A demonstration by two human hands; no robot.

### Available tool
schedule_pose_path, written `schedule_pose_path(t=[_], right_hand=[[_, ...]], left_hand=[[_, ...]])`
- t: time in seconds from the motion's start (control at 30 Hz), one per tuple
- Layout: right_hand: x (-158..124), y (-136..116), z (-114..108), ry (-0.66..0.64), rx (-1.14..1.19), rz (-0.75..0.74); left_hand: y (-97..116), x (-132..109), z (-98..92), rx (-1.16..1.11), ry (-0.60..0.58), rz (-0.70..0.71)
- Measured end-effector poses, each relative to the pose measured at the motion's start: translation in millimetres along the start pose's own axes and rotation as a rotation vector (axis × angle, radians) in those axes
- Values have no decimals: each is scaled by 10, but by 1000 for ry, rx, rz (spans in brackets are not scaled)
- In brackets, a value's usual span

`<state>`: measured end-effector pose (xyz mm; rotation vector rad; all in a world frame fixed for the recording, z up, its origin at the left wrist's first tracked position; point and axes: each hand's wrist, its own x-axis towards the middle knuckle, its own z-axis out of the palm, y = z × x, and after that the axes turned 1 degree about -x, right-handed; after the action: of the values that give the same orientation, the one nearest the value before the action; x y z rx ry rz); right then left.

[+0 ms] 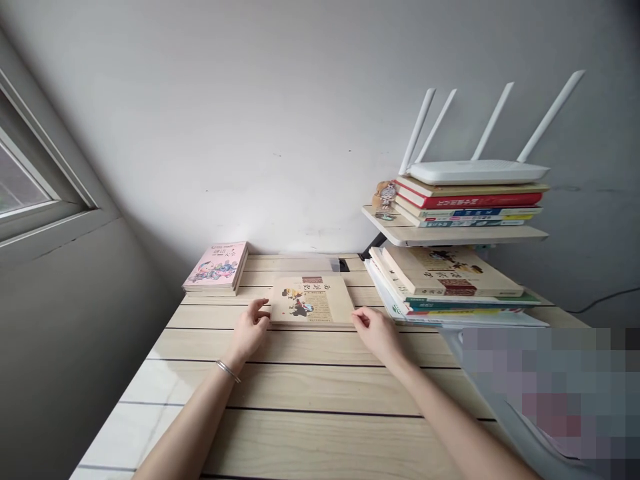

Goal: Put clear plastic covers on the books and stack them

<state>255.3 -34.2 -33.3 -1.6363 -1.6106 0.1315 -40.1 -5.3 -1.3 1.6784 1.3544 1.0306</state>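
A cream paperback book (327,303) lies flat on the wood-plank table, its cover showing painted figures and Chinese characters turned sideways. My left hand (251,329), with a silver bangle at the wrist, is at the book's left edge; its fingers are bent and apart, with the thumb close to the edge. At the near right corner, my right hand (376,333) has its fingers curled together, thumb and forefinger on the book's edge. The undersides of the fingers are partly hidden.
A stack of pink-covered books (216,270) stands back left. On the right, another book stack (450,283) sits below a small raised shelf (450,235), which bears more books and a white router (480,172) with upright antennas. A wall closes the back; a blurred patch covers the lower right.
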Motion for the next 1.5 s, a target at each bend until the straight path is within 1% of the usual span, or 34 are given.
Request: schedule_pose_path(t=[0.07,0.13,0.23,0.37,0.5,0.57,0.6,0.67,0.77,0.83,0.9,0.97,1.03,1.1,1.2,1.4,1.5], right_hand=[[-15,-6,0,-8,10,-1],[-18,-13,-8,-10,21,-2],[-2,-14,-24,-16,35,11],[42,-2,-35,-23,62,62],[75,8,-68,-40,48,147],[79,-13,-108,-59,30,152],[77,-41,-131,-63,0,129],[65,-154,-167,-25,-122,30],[26,-466,-126,45,-290,-212],[-9,-721,-3,-29,-261,-372],[-41,-946,179,-83,-241,-462],[-56,-1094,369,-102,-248,-516],[-48,-1151,512,-102,-281,-565],[-23,-1124,572,-87,-314,-616],[17,-971,495,-54,-315,-641],[26,-448,33,-5,-258,-517],[34,-155,-149,7,-219,-403]], left_hand=[[-22,3,2,-67,-28,9],[-46,10,10,-62,-45,33],[-59,8,26,92,-40,89],[-28,-25,52,318,24,195],[-5,-46,100,468,76,290],[-13,-43,129,528,98,335],[-21,-39,142,554,104,354],[-40,-27,164,595,110,386],[-53,-13,182,650,124,448],[-45,-11,186,704,141,493],[-25,-15,186,755,150,528],[-2,-22,185,789,136,547],[18,-28,182,808,125,548],[31,-33,177,828,118,546],[35,-37,164,871,121,548],[-10,-29,133,870,146,561],[-49,-23,115,861,164,568]])
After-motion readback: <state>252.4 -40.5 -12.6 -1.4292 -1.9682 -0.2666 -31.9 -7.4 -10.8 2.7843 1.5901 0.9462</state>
